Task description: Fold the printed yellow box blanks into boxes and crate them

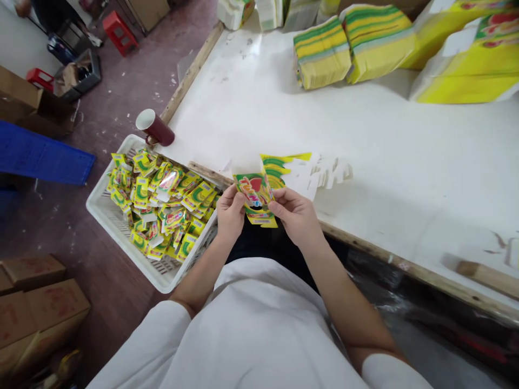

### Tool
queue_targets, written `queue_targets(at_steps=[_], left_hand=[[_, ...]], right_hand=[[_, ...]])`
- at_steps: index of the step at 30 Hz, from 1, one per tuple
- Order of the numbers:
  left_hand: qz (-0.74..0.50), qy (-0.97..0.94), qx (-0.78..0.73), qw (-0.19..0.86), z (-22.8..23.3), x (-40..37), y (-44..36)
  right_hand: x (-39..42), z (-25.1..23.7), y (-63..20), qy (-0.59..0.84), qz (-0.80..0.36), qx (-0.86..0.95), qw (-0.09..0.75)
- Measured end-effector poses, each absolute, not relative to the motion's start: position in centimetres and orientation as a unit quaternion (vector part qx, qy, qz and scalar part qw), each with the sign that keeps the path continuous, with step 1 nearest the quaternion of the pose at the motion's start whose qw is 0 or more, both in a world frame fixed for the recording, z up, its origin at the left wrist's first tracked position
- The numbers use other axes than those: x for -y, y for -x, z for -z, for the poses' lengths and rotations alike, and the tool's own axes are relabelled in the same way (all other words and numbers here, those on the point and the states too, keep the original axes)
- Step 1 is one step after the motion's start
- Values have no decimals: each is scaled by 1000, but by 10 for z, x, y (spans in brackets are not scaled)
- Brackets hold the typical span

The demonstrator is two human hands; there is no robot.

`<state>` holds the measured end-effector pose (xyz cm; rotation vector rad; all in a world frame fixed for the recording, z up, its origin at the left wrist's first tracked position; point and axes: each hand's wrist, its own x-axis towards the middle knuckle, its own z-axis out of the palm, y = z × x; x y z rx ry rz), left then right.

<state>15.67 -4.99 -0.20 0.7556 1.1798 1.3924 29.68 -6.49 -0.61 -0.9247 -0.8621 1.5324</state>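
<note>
Both hands hold one small printed cardboard box blank [255, 197], green, yellow and red, just in front of the white table's near edge [365, 237]. My left hand [230, 212] grips its left side, my right hand [295, 213] grips its right side. A short stack of flat blanks [300, 170] lies on the table right behind the held piece, printed side partly showing. To the left, a white plastic crate [117, 227] holds several folded boxes [162, 205] of the same print.
A dark red mug [156, 128] lies on its side at the table corner by the crate. Bundles of yellow-green blanks [352, 48] stand at the table's far side. Cardboard cartons [36, 308] and a blue pallet [40, 154] are on the floor at left.
</note>
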Motion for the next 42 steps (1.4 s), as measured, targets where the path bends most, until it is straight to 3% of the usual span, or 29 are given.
queue_targets(at_steps=[6,9,12,14,16,19,22,25,28,32,36,39,42], left_hand=[[-603,-286,-497,554,8,52,-157],[-561,-362,-496,555,-6,47,-138],[-536,-536,-483,439,-36,42,-112],[-437,-672,-473,365,-53,40,-102],[-295,-762,-464,344,-59,41,-103],[-195,-793,-470,335,-51,46,-115],[-228,-805,-456,304,-34,54,-128],[-249,-831,-395,303,-22,61,-135],[-275,-833,-381,294,-17,64,-136],[-260,-810,-422,314,-18,61,-131],[-294,-765,-411,398,-13,56,-128],[-367,-721,-472,350,-7,55,-130],[-397,-646,-570,317,-6,57,-132]], right_hand=[[69,3,-288,431,-575,410,562],[70,-2,-303,475,-426,516,572],[72,-12,-321,491,-199,678,509],[74,-18,-326,452,-86,761,458],[76,-20,-325,411,-47,796,441],[77,-14,-319,451,-105,735,496],[76,-1,-312,486,-321,573,577],[73,9,-306,397,-614,442,519],[67,15,-301,333,-728,391,454],[67,18,-297,382,-641,419,517],[76,9,-298,373,-493,633,467],[79,6,-302,424,-374,683,462],[75,10,-307,484,-316,624,526]])
